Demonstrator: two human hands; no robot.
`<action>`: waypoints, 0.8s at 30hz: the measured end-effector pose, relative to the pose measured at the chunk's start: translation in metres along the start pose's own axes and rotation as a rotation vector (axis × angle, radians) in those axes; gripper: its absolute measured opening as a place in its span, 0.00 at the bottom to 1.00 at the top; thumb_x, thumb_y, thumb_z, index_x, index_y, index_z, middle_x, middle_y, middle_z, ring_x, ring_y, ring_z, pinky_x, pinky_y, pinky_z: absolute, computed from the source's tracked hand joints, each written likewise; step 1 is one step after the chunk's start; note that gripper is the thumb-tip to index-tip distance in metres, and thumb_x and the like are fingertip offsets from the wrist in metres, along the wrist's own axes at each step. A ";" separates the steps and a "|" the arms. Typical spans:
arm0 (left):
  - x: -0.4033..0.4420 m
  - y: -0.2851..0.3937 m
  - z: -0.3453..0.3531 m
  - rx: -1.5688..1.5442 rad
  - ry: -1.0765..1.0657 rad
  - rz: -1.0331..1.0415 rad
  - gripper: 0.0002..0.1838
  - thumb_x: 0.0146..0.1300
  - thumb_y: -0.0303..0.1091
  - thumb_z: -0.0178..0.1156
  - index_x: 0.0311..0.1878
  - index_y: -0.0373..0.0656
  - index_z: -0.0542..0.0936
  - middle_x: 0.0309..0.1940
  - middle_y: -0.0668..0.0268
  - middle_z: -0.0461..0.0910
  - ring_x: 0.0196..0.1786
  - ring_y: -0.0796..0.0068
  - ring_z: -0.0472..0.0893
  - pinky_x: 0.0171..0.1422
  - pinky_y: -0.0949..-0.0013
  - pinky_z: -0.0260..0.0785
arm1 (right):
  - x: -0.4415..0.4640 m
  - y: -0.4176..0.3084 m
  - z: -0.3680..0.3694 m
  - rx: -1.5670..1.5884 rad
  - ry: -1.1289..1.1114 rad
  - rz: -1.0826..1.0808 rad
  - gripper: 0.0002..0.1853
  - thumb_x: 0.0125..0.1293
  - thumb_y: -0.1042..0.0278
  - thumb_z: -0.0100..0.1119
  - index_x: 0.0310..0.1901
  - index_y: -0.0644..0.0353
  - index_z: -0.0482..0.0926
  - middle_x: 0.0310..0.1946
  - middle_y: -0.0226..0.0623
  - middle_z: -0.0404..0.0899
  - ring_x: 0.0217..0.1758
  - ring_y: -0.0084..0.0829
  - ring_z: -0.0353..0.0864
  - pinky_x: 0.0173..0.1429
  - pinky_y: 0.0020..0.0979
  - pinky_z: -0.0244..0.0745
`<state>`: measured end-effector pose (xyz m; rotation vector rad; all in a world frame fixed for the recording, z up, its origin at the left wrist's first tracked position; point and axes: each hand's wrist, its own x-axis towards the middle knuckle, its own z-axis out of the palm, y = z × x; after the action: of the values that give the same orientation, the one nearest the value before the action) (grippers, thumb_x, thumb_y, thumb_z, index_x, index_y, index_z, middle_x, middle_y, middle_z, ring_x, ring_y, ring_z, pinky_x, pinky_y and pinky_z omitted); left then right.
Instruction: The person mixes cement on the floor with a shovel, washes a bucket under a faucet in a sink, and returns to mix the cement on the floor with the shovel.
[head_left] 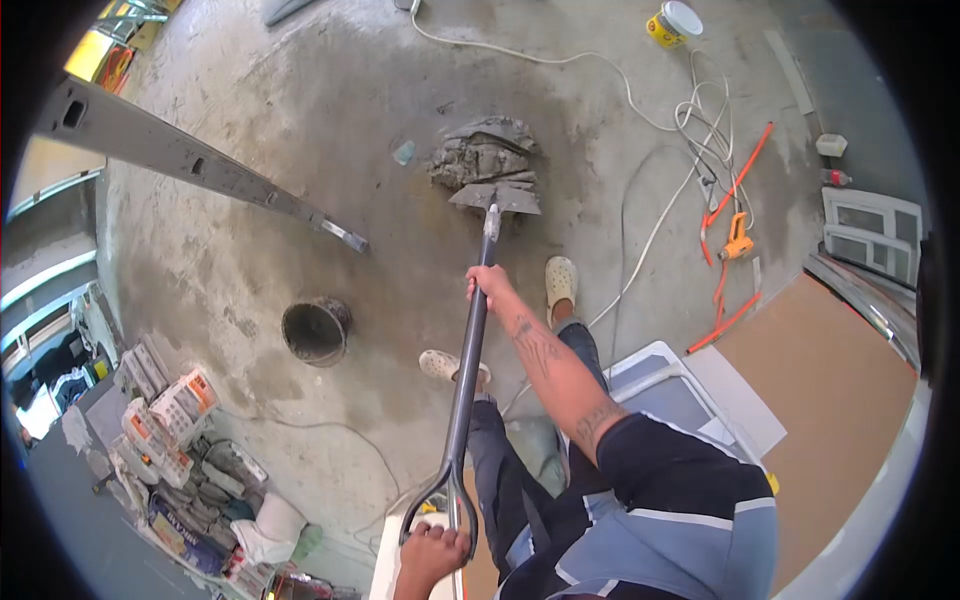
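Observation:
A long-handled shovel (467, 390) runs from the bottom of the view up to a grey mound of wet mortar (482, 152) on the floor. Its blade (497, 198) touches the near edge of the mound. My right hand (487, 285) is wrapped round the shaft a little below the blade. At the handle's far end, my left hand (435, 550) grips the D-shaped grip. A dark bucket (316, 331) stands on the floor to the left of the shaft.
A metal beam (190, 155) slants in from the upper left. Cables (650, 240), orange tubes (740, 175) and an orange tool (737, 238) lie at right. A yellow-and-white bucket (674, 23) stands at the top. Bags (185, 400) are piled lower left.

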<state>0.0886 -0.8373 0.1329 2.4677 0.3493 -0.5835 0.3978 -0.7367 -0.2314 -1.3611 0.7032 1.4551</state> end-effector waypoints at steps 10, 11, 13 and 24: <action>-0.083 -0.035 -0.028 0.110 0.094 0.163 0.10 0.43 0.34 0.57 0.15 0.52 0.66 0.13 0.73 0.66 0.18 0.74 0.71 0.29 0.67 0.62 | -0.054 0.040 0.020 0.174 -0.028 -0.045 0.06 0.54 0.78 0.54 0.23 0.61 0.68 0.13 0.32 0.66 0.12 0.27 0.66 0.19 0.33 0.68; -0.087 -0.038 -0.023 0.120 0.025 0.178 0.11 0.44 0.34 0.57 0.14 0.52 0.66 0.13 0.74 0.66 0.18 0.74 0.71 0.29 0.66 0.62 | -0.052 0.050 0.013 0.234 -0.029 -0.028 0.06 0.53 0.78 0.54 0.23 0.60 0.68 0.14 0.31 0.66 0.12 0.26 0.66 0.18 0.33 0.68; -0.079 -0.061 -0.001 0.124 -0.037 0.192 0.10 0.46 0.34 0.57 0.15 0.52 0.67 0.13 0.74 0.68 0.19 0.75 0.73 0.30 0.66 0.62 | -0.027 0.061 0.009 0.255 -0.026 -0.022 0.05 0.53 0.78 0.54 0.24 0.60 0.68 0.15 0.31 0.66 0.13 0.25 0.67 0.18 0.33 0.68; -0.106 -0.068 -0.038 0.170 0.035 0.189 0.11 0.47 0.32 0.57 0.16 0.51 0.66 0.14 0.75 0.64 0.19 0.76 0.69 0.29 0.67 0.60 | -0.044 0.077 0.029 0.287 -0.063 -0.040 0.06 0.53 0.77 0.54 0.23 0.60 0.67 0.12 0.31 0.65 0.12 0.27 0.65 0.19 0.32 0.68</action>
<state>-0.0168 -0.7728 0.1794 2.6385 0.0801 -0.5086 0.3109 -0.7488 -0.1989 -1.0979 0.8056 1.3034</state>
